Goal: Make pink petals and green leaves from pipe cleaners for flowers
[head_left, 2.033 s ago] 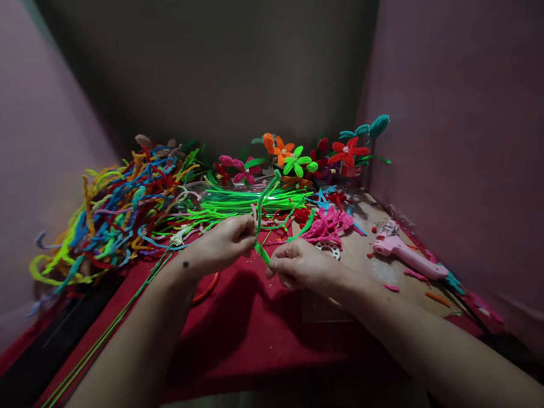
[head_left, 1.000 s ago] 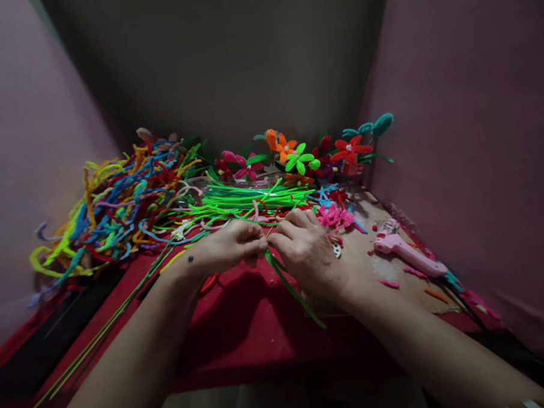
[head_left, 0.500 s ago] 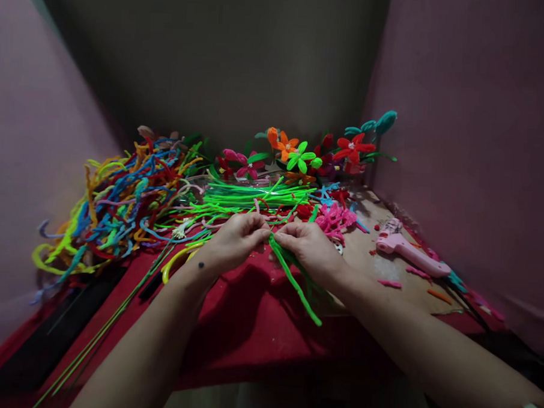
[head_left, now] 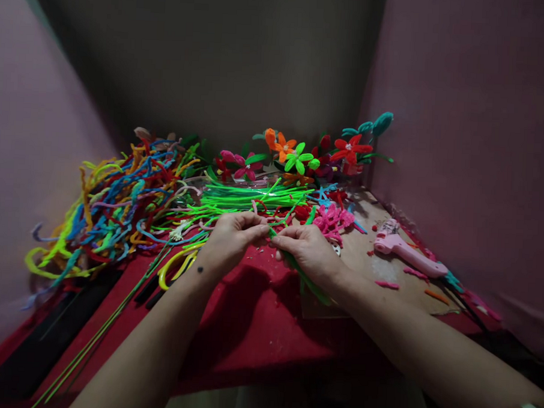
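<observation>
Both hands meet above the middle of the red-covered table, pinching green pipe cleaners [head_left: 311, 285] between them. My left hand [head_left: 237, 235] is closed, thumb and forefinger on the upper end of the strands. Right beside it, my right hand [head_left: 307, 247] is closed on the same pipe cleaners, whose lengths trail down under its palm toward the lower right. The exact twist at the fingertips is too small to make out. Just beyond the hands lies a bundle of bright green pipe cleaners [head_left: 254, 195] in clear wrapping.
A tangled heap of coloured pipe cleaners [head_left: 114, 203] fills the left. Finished flowers [head_left: 296, 157] stand at the back. On cardboard [head_left: 364, 256] at right lie a pink glue gun [head_left: 405, 249] and pink pipe-cleaner pieces [head_left: 333, 220]. Yellow-handled scissors [head_left: 172, 269] and thin green stems [head_left: 108, 326] lie left.
The long green strand that stuck out toward the front now lies back along the other strands beneath my right hand. The hands stay close together; the view has shifted slightly.
</observation>
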### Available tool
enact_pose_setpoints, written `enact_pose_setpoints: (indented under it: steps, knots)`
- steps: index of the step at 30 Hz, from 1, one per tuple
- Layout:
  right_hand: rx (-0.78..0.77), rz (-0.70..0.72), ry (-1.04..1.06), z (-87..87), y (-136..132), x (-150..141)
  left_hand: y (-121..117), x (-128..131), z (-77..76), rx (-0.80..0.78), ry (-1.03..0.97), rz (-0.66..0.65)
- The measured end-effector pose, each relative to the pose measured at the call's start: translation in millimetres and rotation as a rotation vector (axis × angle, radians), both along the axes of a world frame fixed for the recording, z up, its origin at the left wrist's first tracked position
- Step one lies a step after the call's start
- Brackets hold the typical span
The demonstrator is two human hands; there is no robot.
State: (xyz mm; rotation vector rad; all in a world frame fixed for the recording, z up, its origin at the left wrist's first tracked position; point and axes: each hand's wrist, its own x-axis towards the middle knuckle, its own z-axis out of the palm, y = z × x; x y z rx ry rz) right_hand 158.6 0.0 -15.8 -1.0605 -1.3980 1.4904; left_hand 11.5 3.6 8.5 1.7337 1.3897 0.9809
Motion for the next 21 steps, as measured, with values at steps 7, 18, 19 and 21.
enact_pose_setpoints:
  steps: [7, 18, 19, 21]
  knots:
    - [0.042, 0.010, -0.001, -3.6, 0.7, -0.2, -3.5, -2.9, 8.8, 0.016, 0.032, 0.001]
    - [-0.200, 0.148, 0.317, -8.9, -0.6, -5.2, -6.9, 6.8, 0.0, -0.059, -0.239, -0.032]
    - [-0.208, 0.148, 0.298, -9.0, -0.7, -5.0, -6.9, 7.0, 0.1, -0.039, -0.223, -0.024]
    - [-0.190, 0.132, 0.256, -8.9, -0.7, -4.0, -6.5, 7.4, -0.1, -0.017, -0.220, -0.010]
